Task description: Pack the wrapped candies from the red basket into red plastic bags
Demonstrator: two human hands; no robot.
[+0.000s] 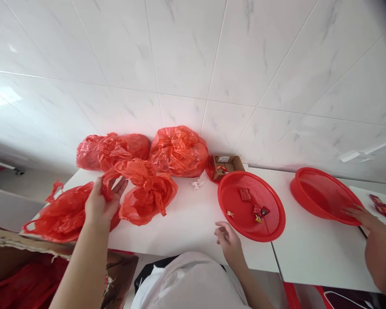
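My left hand (pixel 103 204) has a bunched end of a thin red plastic bag (pixel 149 195) between the thumb and the fingers, and the rest of the bag spreads to the right on the white table. Beneath and left of that hand lies another crumpled red bag (pixel 66 212) with loop handles. Over the table's front part, my right hand (pixel 229 241) hangs with loosely curled fingers and nothing visible in them. It is nearest to a round red plastic basket (pixel 227 201), which contains a small red packet (pixel 245 194) and several small wrapped pieces.
Two full red bags (pixel 179 150) (pixel 128 148) stand against the tiled wall. Beside them is a small cardboard box (pixel 233 163); crumpled white paper (pixel 198 183) lies in front. At right, another person's hand (pixel 362 214) touches a second red basket (pixel 312 193). A large cardboard carton (pixel 6 262) stands lower left.
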